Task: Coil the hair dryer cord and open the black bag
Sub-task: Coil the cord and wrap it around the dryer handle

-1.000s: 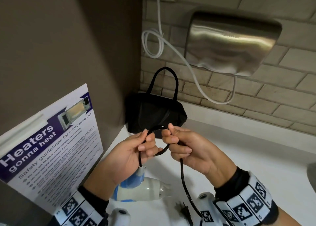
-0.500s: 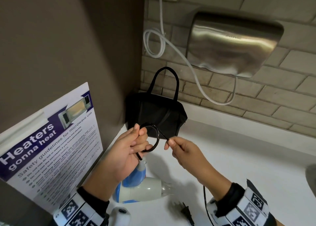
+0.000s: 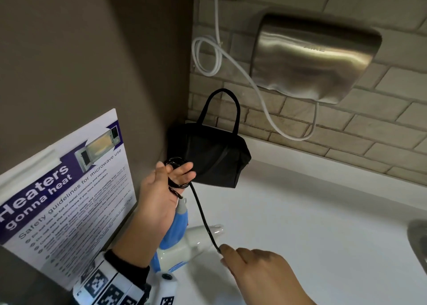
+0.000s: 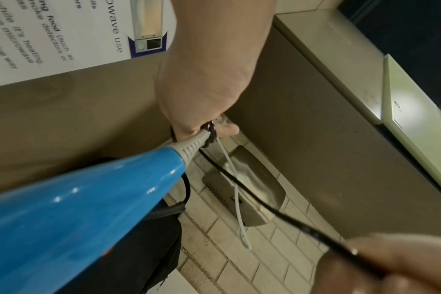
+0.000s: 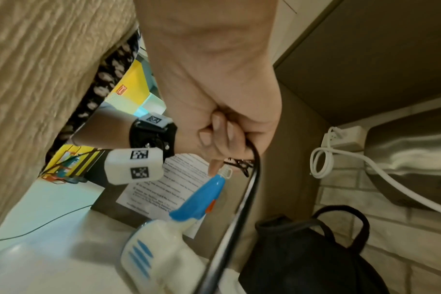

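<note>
- Left hand (image 3: 159, 196) is up by the brown wall panel (image 3: 92, 62), small black loops of the hair dryer cord (image 3: 203, 214) wrapped round its fingers (image 3: 182, 168), which reach out almost straight while the thumb closes over the coil.
- From that coil the cord runs taut, down and across, to the right hand (image 3: 261, 272), whose curled fingers pinch it low in the head view.
- The hair dryer (image 3: 180, 242), blue handle and white body, hangs under the left hand, just over the white worktop (image 3: 312, 224).
- The black bag (image 3: 212, 157) sits in the corner against the brick wall, handles upright, zip looks closed.
- A steel hand dryer (image 3: 312, 57) is mounted on the wall above, with a microwave poster (image 3: 67, 189) at left.
</note>
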Tool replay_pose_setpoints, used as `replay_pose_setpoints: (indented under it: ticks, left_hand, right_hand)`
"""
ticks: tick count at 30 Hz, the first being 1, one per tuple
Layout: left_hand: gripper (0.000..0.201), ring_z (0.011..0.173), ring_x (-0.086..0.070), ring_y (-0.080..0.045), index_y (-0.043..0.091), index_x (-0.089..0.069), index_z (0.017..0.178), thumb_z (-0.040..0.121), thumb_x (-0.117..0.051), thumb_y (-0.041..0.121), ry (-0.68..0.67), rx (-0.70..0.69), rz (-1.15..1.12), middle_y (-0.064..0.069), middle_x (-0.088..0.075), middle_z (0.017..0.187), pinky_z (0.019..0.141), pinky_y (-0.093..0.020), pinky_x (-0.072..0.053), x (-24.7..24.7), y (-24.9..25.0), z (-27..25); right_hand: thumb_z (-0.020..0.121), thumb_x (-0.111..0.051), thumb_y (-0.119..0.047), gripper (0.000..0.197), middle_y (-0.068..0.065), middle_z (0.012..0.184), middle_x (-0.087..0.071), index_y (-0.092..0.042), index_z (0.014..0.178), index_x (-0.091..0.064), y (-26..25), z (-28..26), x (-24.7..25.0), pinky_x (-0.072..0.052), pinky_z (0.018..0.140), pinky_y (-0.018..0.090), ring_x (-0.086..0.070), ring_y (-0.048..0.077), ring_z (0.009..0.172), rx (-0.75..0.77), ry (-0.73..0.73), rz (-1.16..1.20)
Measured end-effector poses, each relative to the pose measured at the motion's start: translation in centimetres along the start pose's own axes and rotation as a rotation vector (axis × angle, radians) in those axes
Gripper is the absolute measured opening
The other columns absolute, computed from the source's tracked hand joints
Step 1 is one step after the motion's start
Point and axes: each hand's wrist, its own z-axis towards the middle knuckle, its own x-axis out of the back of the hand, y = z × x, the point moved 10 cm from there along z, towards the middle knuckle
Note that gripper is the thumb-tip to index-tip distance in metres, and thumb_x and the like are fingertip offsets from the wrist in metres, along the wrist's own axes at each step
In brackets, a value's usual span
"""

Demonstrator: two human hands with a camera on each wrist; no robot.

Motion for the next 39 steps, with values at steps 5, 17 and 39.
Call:
replay_pose_setpoints:
  ticks: [5, 17, 39]
  left_hand:
    - [0.033, 0.083, -0.074, -0.025, 0.003, -0.047, 0.093, 0.104, -0.026, 0.026, -0.038, -0.079, 0.177, -0.006, -0.077, 0.084, 0.078, -0.025, -0.054, -0.6, 1.1, -0.9]
    - [0.037, 0.060, -0.059, -0.010, -0.001, -0.056, 0.120, 0.103, -0.033, 0.022, -0.015, -0.018, -0.055, 0.003, -0.045, 0.061, 0.093, -0.034, -0.047, 0.1, 0.2, -0.1]
    - [0.058, 0.055, -0.055, -0.009, -0.019, -0.052, 0.112, 0.095, -0.033, 0.034, -0.563, 0.154, 0.322, 0.002, -0.048, 0.052, 0.096, -0.033, -0.048, -6.1, -2.9, -5.1]
  right_hand:
    - [0.089, -0.042, -0.029, 0.035, -0.005, 0.045, -0.050, -0.031, 0.074, -0.074, 1.0, 1.0, 2.0, -0.026, 0.032, 0.013, -0.043, 0.015, 0.029, -0.012, -0.015, 0.043]
    - [0.084, -0.048, -0.023, 0.029, -0.004, 0.042, -0.045, -0.032, 0.070, -0.072, 1.6, 0.4, 1.9, -0.014, 0.041, 0.015, -0.037, 0.016, 0.028, -0.041, -0.063, 0.001]
    - [0.097, -0.038, -0.044, 0.032, -0.008, 0.072, -0.062, -0.024, 0.088, -0.062, 8.5, 13.3, 2.6, -0.045, 0.055, 0.032, -0.060, 0.019, 0.068, -0.153, -0.080, 0.372]
